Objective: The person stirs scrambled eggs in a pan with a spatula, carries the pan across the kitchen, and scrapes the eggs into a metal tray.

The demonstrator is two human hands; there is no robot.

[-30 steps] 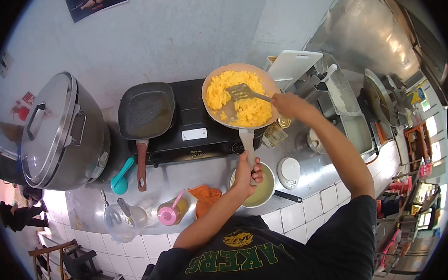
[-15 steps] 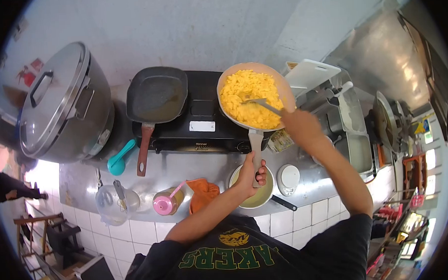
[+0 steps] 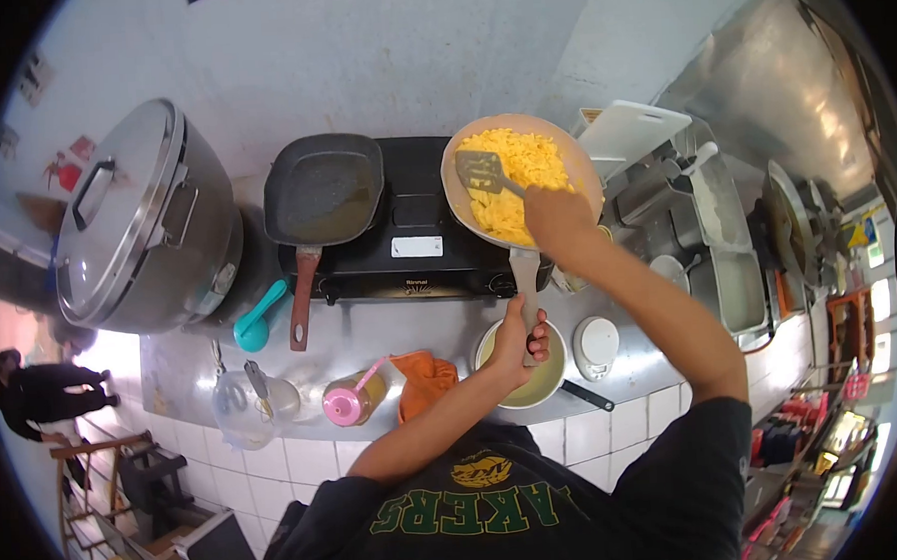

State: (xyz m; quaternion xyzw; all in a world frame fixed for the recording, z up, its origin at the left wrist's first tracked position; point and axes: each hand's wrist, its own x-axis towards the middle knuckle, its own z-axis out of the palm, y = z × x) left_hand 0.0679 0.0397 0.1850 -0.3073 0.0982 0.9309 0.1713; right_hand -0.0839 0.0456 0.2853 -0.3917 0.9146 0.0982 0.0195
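My left hand [image 3: 520, 347] is wrapped round the light handle of a frying pan [image 3: 586, 166] on the right burner. Yellow scrambled eggs [image 3: 538, 156] fill much of that pan. In my right hand [image 3: 563, 223] is a grey slotted spatula [image 3: 480, 171], its blade at the left side of the pan over the eggs. Beneath my left hand, on the counter, stands a pot [image 3: 558, 370] with pale yellow contents and a dark handle. The black gas stove [image 3: 416, 216] carries both pans.
A square dark pan [image 3: 324, 185] sits on the left burner, its brown handle jutting forward. Left of it are a large steel cooker [image 3: 151, 233] and a teal ladle [image 3: 253, 329]. Along the front edge are a pink-lidded jar [image 3: 346, 405], an orange cloth [image 3: 425, 381] and a white scale [image 3: 598, 346].
The spatula has moved to the pan's left side and its blade is now lifted into view. The eggs have shifted rightward. The whole view has moved slightly.
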